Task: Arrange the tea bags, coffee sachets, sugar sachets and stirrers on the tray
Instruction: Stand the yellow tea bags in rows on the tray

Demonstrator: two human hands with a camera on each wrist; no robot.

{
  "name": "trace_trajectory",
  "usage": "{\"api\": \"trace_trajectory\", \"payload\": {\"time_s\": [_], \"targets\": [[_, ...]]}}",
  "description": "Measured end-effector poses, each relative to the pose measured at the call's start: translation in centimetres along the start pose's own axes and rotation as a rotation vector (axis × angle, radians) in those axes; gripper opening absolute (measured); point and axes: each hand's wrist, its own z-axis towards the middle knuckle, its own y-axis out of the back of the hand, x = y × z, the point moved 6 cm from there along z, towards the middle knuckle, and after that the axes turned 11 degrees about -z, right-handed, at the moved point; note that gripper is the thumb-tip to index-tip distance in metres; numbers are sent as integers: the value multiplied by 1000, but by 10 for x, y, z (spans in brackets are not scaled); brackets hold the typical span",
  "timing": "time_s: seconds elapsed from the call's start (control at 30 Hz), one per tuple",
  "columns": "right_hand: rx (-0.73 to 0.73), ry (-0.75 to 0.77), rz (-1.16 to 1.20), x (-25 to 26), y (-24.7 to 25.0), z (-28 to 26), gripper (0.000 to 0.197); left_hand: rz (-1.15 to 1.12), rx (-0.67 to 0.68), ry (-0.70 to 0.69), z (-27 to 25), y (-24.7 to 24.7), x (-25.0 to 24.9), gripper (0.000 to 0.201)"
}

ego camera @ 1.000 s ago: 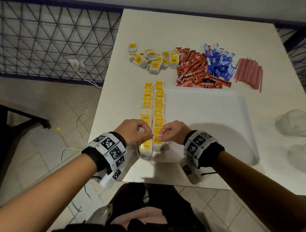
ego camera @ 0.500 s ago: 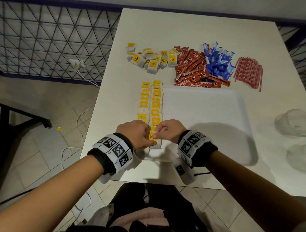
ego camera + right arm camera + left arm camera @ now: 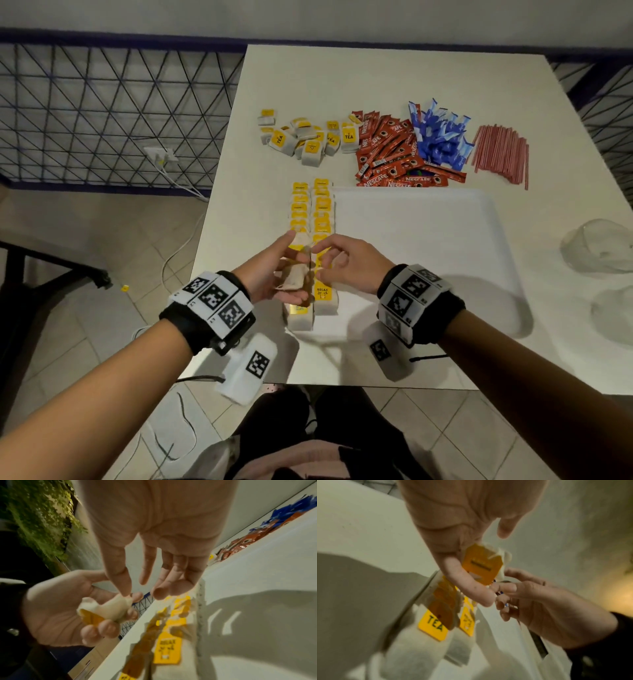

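Left hand [image 3: 274,274]: palm up above the near end of the tea rows, fingers curled around one tea bag [image 3: 295,278].
Right hand [image 3: 346,263]: loose and holding nothing, fingertips just beside that bag.
Tray [image 3: 428,219]: white, with two rows of tea bags [image 3: 310,219] along its left edge.
Far table [image 3: 394,78]: loose tea bags [image 3: 308,138], coffee sachets [image 3: 387,150], blue sugar sachets [image 3: 440,135], red stirrers [image 3: 501,156].

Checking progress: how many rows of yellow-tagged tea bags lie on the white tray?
2: the left row and the right row, side by side along the white tray's left edge; hands hide parts.
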Motion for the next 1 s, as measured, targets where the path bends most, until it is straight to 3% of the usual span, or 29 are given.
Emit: {"api": "trace_trajectory", "payload": {"time_s": [0.13, 0.23, 0.4, 0.47, 0.53, 0.63, 0.77, 0.93, 1.0], "targets": [[-5, 185, -72, 24, -3, -6, 46, -224, 41, 52, -3, 2, -3, 47], [-13, 271, -166, 31, -10, -8, 44, -246, 69, 61, -4, 0, -7, 46], [-149, 198, -111, 31, -3, -9, 23, -162, 141, 69, -9, -4, -10, 41], [-181, 165, -80, 29, 3, -10, 16, -1, 70, -41, -9, 0, -15, 28], [-193, 123, -32, 26, 7, -13, 10, 155, -1, -242, -9, 5, -25, 8], [-177, 26, -19, 14, 9, -15, 14, 235, 71, -387, -12, 5, -30, 11], [-159, -76, 116, -1, 7, -23, 9, 329, 159, -370, -11, 0, -22, 16], [-112, -114, 194, -12, 1, -32, 19, 321, 229, -311, -7, -3, -12, 15], [-126, -144, 242, -17, 0, -34, 7, 375, 279, -318, -9, -7, -10, 18]]}}
